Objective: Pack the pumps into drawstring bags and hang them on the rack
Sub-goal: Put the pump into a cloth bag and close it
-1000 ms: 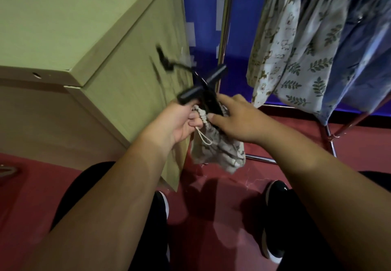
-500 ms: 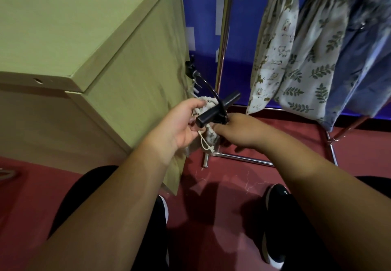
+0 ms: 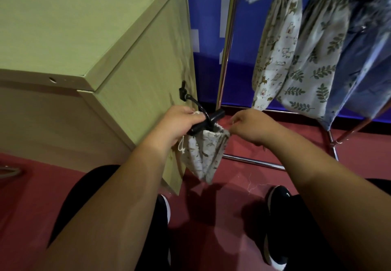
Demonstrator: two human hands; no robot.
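A small pale printed drawstring bag hangs between my hands, low beside the wooden cabinet. A black pump sits inside it; only its T-handle and curved black hose stick out of the mouth. My left hand grips the bag's left rim and the cord there, against the handle. My right hand pinches the right end of the drawstring, and the mouth is stretched between the two hands. The chrome rack stands behind.
A light wooden cabinet fills the left, with dark cables on its top. Several filled fabric bags hang on the rack at the upper right. The rack's base bar crosses the red floor near my dark shoes.
The pump has sunk into the bag until only handle and hose show. My right hand let go of the pump, took the drawstring and moved right, spreading the bag's mouth.
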